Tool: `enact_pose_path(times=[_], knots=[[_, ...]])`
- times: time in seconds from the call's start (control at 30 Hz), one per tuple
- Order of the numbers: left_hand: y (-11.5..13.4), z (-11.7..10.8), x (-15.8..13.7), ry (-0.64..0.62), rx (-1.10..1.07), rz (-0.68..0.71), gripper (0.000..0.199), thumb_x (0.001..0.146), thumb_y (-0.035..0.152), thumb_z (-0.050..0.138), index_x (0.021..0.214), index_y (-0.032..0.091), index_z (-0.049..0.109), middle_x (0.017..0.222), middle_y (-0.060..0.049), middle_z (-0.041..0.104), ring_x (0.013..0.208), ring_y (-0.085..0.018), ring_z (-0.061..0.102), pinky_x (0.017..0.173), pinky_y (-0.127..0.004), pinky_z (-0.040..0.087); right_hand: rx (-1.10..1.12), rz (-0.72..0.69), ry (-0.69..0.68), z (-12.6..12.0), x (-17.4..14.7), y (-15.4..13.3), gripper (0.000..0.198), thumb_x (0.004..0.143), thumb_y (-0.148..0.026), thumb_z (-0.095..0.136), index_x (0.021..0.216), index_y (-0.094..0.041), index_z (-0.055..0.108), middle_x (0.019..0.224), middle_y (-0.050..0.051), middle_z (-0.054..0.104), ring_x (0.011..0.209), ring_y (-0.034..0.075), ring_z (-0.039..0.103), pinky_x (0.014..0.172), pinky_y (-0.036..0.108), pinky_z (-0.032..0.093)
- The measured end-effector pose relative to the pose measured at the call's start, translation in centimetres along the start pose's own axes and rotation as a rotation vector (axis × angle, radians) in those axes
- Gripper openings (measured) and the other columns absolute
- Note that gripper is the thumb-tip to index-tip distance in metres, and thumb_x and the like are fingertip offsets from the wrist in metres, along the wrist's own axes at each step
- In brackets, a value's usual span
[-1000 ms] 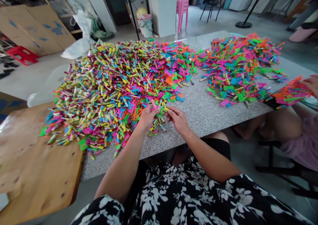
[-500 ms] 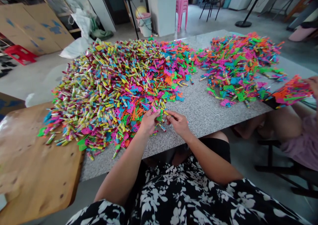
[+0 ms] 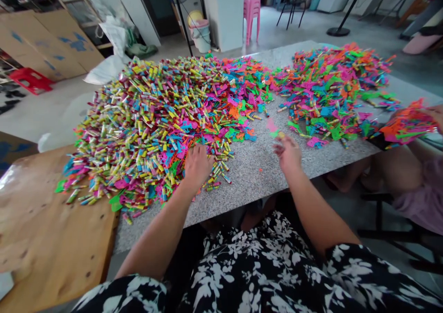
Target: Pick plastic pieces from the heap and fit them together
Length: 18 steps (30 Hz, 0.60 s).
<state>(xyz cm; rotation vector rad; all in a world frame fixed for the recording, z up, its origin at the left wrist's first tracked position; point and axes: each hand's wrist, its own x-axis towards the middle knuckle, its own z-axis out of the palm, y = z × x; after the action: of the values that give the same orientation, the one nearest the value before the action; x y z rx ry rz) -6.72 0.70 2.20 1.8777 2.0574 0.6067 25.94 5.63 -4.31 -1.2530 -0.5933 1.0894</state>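
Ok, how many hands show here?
3: the wearer's left hand at the large heap, right hand over the tabletop, a co-worker's hand at the right edge; others may be hidden.

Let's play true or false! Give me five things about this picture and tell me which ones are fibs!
1. The left hand is at the big colourful pile. True.
2. The two hands are touching each other. False: the right hand is well apart from the left.
3. The stacked stools are pink. True.
4. The wooden board is right of the big pile. False: the board is on the left.
5. A blurred pink-and-green piece is by the right fingertips. True.
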Motion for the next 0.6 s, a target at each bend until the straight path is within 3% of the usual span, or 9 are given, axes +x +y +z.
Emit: enact_pose_path(times=[0.1,0.2,0.27,0.37,0.47,0.6], knots=[[-1.3,-1.6,1.6,-0.05,0.379,0.085,0.066,0.09,0.047,0.074,0.146,0.016,0.057,0.161,-0.026,0.048,0.151,-0.047,0.038,0.12,-0.058,0.034,0.169,-0.026,0.135,-0.8,3.4,-2.5,0.038,0.092,-0.048,0.074,0.126,-0.043,0.058,0.103,-0.002,0.075,0.079,0.017,0.07,0.06,0.026,0.05],[-1.7,-1.3,3.5,-0.136,0.533,0.135,0.083,0.084,0.062,0.078,0.149,0.014,0.057,0.164,-0.03,0.043,0.15,-0.051,0.037,0.12,-0.061,0.03,-0.104,0.039,-0.072,1.8,1.9,-1.7,0.033,0.099,-0.04,0.061,0.131,-0.032,0.058,0.112,0.004,0.074,0.078,0.017,0.071,0.06,0.028,0.051],[-1.7,-0.8,4.8,-0.186,0.612,0.141,0.085,0.077,0.065,0.082,0.142,0.013,0.064,0.157,-0.032,0.05,0.145,-0.052,0.042,0.117,-0.061,0.031,-0.326,0.052,-0.271,4.4,-0.7,0.3,0.029,0.097,-0.033,0.059,0.123,-0.022,0.065,0.114,0.009,0.073,0.071,0.017,0.07,0.058,0.03,0.051],[-1.4,-0.2,6.3,-0.248,0.745,0.175,0.081,0.068,0.062,0.092,0.127,0.01,0.073,0.141,-0.035,0.062,0.136,-0.052,0.051,0.112,-0.059,0.037,-0.502,-0.025,-0.43,7.8,-4.4,3.3,0.021,0.089,-0.025,0.071,0.108,-0.019,0.074,0.113,0.01,0.074,0.081,0.021,0.073,0.074,0.035,0.057],[-1.2,-0.1,7.3,-0.338,0.794,0.208,0.063,0.064,0.056,0.095,0.107,0.012,0.08,0.121,-0.032,0.073,0.123,-0.051,0.062,0.107,-0.058,0.042,-0.91,-0.263,-0.594,10.0,-6.3,5.0,0.03,0.095,-0.026,0.068,0.123,-0.017,0.073,0.132,0.016,0.069,0.112,0.029,0.071,0.098,0.039,0.054],[-2.0,-0.3,8.1,-0.524,0.74,0.159,0.039,0.069,0.052,0.092,0.082,0.018,0.079,0.09,-0.021,0.078,0.103,-0.044,0.073,0.096,-0.048,0.052,-1.29,-0.358,-0.664,11.8,-6.9,5.3,0.045,0.103,-0.034,0.057,0.145,-0.017,0.06,0.149,0.019,0.058,0.112,0.031,0.071,0.094,0.039,0.055]])
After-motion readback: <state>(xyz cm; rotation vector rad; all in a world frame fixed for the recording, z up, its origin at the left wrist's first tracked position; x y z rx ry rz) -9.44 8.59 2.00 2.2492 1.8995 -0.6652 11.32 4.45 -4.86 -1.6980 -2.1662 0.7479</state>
